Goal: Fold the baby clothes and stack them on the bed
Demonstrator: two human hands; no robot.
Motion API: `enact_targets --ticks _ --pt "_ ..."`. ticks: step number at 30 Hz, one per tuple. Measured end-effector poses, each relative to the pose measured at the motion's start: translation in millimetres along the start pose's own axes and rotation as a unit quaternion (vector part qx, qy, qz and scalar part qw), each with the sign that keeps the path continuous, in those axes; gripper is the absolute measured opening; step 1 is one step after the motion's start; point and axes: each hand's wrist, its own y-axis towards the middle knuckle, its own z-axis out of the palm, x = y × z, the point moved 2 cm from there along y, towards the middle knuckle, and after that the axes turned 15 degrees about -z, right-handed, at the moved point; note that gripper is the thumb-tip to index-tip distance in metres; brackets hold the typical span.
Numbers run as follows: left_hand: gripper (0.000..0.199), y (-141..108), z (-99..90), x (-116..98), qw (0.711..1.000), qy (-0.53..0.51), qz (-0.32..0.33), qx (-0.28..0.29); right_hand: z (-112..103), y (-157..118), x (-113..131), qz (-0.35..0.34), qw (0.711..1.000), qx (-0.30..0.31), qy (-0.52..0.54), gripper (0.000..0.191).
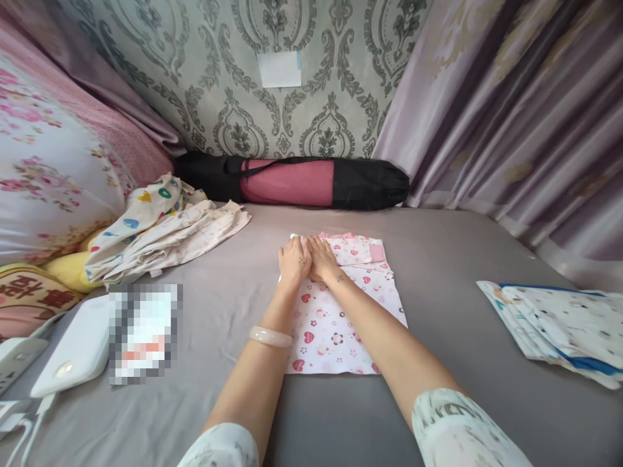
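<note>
A white children's top [341, 318] printed with pink hearts and flowers lies flat on the grey sheet in front of me. One sleeve with a pink cuff [376, 253] is folded across its far end. My left hand [294, 261] presses on the far left part of the top, fingers stretched out. Right beside it, touching it, my right hand [321, 258] lies flat near the folded sleeve. Neither hand grips anything. Both hands cover part of the cloth beneath them.
Folded printed clothes [564, 324] lie at the right. Crumpled patterned clothes [170, 233], a white power bank [78, 344] with a cable and a blurred-out phone-like object [146, 334] lie at the left. A black and pink rolled mat bag [287, 183] rests against the wall.
</note>
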Motion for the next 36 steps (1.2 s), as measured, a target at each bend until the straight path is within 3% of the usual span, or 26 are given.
enact_targets --ticks 4,8,11,15,19,22,26,31,36 --pt "0.048 -1 3.3 1 1.0 0.007 0.008 0.006 -6 -9 -9 0.002 0.999 -0.031 0.029 0.062" --pt "0.052 -3 9.2 2 0.999 0.044 0.03 -0.004 -20 -40 -39 0.102 0.989 -0.107 -0.01 0.06" --pt "0.056 -5 15.2 3 0.994 0.09 0.057 -0.007 -23 -66 -64 0.154 0.985 -0.077 -0.025 0.061" --pt "0.06 -5 23.9 5 0.988 0.143 0.06 0.022 -15 -84 -83 0.165 0.986 -0.03 -0.011 0.06" --pt "0.06 -3 28.3 9 0.985 0.154 0.07 0.015 -7 -85 -85 0.162 0.984 -0.075 -0.019 0.058" --pt "0.058 -3 28.2 11 0.988 0.135 0.079 0.0 -7 -89 -85 0.145 0.983 -0.113 -0.007 0.057" --pt "0.057 -1 24.4 15 0.995 0.062 0.076 0.014 -10 -114 -83 0.079 0.991 -0.101 0.034 0.059" --pt "0.059 11 14.8 28 0.991 -0.014 0.109 0.08 -9 -174 -65 -0.004 0.996 -0.055 0.065 0.062" --pt "0.07 5 -8.1 57 0.975 0.028 0.18 0.13 -13 -237 -47 -0.058 0.993 -0.028 0.096 0.058"
